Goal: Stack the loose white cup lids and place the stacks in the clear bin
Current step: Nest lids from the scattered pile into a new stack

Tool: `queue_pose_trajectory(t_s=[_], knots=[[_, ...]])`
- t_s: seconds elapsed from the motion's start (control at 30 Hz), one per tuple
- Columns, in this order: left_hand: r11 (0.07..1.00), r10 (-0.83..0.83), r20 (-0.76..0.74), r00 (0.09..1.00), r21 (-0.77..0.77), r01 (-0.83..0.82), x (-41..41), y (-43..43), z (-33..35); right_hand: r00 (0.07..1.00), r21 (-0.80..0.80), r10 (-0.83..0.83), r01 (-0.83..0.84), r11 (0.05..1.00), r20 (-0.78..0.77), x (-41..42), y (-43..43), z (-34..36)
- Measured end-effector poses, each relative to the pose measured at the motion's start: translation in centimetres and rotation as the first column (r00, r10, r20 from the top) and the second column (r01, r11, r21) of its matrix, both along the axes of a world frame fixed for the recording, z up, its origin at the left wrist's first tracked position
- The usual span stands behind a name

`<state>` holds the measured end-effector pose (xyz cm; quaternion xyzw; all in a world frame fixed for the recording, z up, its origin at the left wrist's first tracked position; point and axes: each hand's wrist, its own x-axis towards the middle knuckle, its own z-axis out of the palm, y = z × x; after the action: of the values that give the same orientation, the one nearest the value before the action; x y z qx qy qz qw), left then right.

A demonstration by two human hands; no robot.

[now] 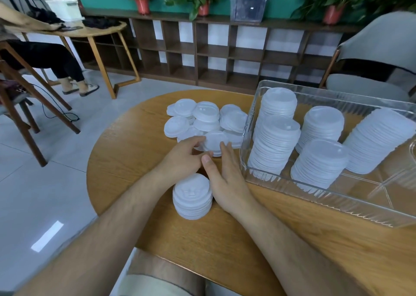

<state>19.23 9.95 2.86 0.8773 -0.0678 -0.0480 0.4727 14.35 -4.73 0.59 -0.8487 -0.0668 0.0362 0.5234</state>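
Closest to us, a short stack of white cup lids [192, 196] stands on the round wooden table [139, 160], between our wrists. Just beyond it our left hand [183, 156] curls its forefinger and thumb round the rim of the nearest loose lid [215, 141]. Our right hand [226, 178] lies with straight, relaxed fingers whose tips touch that same lid's other side, gripping nothing. Behind that lid the pile of loose lids [202, 120] spreads flat and overlapping across the table. To our right, just beside the pile, sits the clear bin [337, 205], holding five tall lid stacks [275, 142]; the one farthest right leans over. Farther off we see a dark wooden cubby shelf [225, 54] with potted plants [141, 0] on top.
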Motion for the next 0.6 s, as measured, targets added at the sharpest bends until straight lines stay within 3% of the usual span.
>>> queue_pose_trajectory(t_s=[0.37, 0.6], knots=[[0.977, 0.125, 0.114, 0.986, -0.188, -0.102, -1.9, 1.2, 0.4, 0.983, 0.039, 0.014, -0.021, 0.999, 0.185, -0.3, -0.5, 0.0], [0.969, 0.212, 0.234, 0.949, -0.174, -0.174, -3.8, 2.6, 1.0, 0.939, 0.091, 0.084, -0.121, 0.989, 0.333, -0.7, -0.5, 0.0]])
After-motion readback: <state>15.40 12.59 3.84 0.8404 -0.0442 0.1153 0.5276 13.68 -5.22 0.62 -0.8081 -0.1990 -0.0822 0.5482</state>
